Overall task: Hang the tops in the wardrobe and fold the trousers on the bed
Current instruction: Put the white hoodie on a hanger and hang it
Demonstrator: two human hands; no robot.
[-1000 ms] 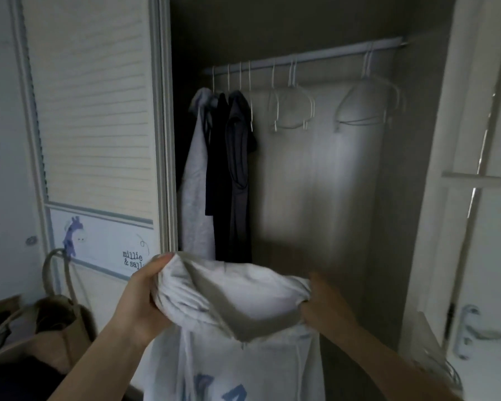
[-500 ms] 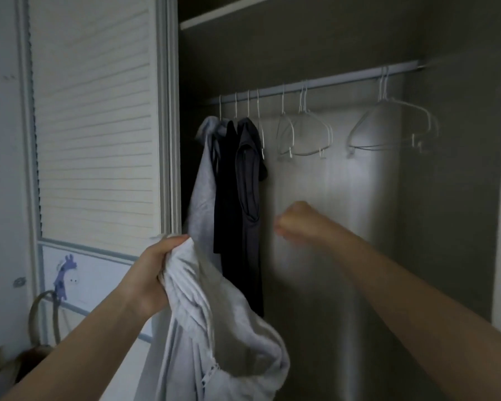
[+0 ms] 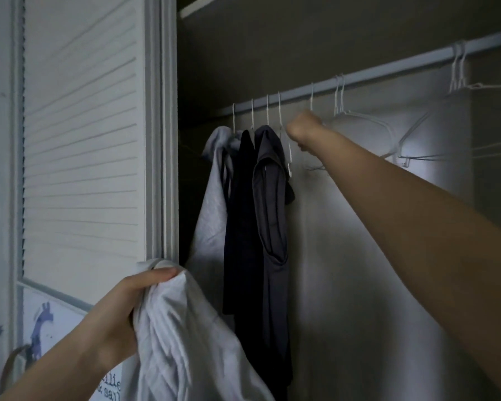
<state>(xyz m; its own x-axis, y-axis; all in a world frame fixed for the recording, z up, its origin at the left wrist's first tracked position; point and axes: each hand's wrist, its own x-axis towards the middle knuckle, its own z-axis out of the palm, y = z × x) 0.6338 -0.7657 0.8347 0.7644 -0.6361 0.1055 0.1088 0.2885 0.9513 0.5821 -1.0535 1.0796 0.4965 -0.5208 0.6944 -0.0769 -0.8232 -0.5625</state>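
Left hand (image 3: 128,308) grips bunched white top (image 3: 180,342) low beside louvred door (image 3: 81,140). Three tops (image 3: 243,212) hang on rail (image 3: 359,79). Right hand (image 3: 304,130), fingers curled, at an empty white hanger (image 3: 313,111); actual grasp unclear.

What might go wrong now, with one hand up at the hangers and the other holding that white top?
The right hand is closed around an empty hanger right beside the dark tops; pulling it off could snag or knock them off the rail. The left hand grips the white top only by a bunched edge, so it may slip or drag while hanging low.
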